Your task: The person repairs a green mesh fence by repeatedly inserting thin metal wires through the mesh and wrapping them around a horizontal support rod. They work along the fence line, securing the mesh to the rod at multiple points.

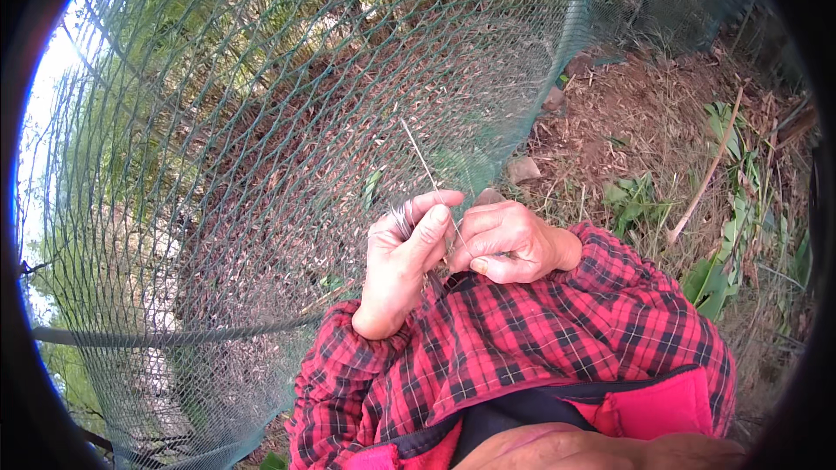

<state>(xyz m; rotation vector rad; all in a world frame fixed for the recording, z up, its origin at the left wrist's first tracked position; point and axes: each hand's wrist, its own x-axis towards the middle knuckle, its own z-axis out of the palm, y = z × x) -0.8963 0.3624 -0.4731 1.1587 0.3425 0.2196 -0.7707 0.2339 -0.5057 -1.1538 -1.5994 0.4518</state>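
Note:
In front of my chest, a thin pale wire (419, 153) slants up and away from between my two hands. My left hand (402, 252) is closed, with thumb and forefinger pinched together on the wire. Silvery loops (402, 219) that look like coiled wire lie over its fingers. Close beside it, my right hand (509, 242) is closed too, its thumb and curled fingers pinching the wire's lower part. The wire's end is hidden among the fingers. Just beyond both hands hangs a green net (287, 148).
A grey pole (174, 336) crosses the net at the left. Right of the net's edge are dry grassy ground, a stone (523, 170), a long stick (710, 170) and green leaves (707, 285). Trees and leaf litter show through the mesh.

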